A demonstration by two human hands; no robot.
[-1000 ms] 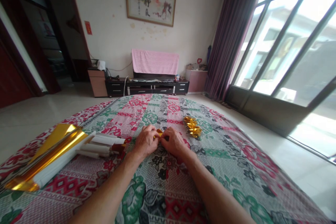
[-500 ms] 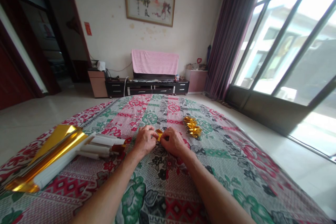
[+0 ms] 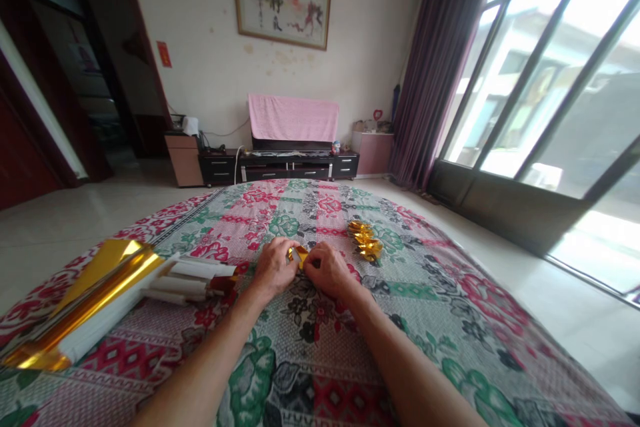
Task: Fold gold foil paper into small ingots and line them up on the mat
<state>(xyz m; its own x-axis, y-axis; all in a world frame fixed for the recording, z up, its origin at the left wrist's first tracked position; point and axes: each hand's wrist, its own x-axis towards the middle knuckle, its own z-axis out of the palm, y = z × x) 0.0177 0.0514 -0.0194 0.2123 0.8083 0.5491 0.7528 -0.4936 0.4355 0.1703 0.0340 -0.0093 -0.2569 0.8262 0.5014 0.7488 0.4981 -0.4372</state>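
Between my two hands is a small piece of gold foil paper [image 3: 299, 256], part of its white back showing. My left hand [image 3: 275, 267] is closed on its left side, with thumb and fingers bent around the edge. On its right side my right hand [image 3: 327, 267] pinches the paper, the fingers curled in. Both hands rest low over the flowered cloth. Right of them lies a row of folded gold paper pieces [image 3: 366, 240], touching one another. The exact fold of the held piece is partly hidden by my fingers.
At left lie a large gold foil sheet, partly rolled [image 3: 107, 303], and several white-backed paper rolls [image 3: 193, 278]. A patterned cloth [image 3: 280, 360] covers the round-edged surface. Beyond stand a low black cabinet [image 3: 217, 168] and a screen under a pink towel [image 3: 294, 118].
The gold paper between my hands has opened a little, and its white back now shows. My hands stay almost in the same place. The view has shifted slightly.
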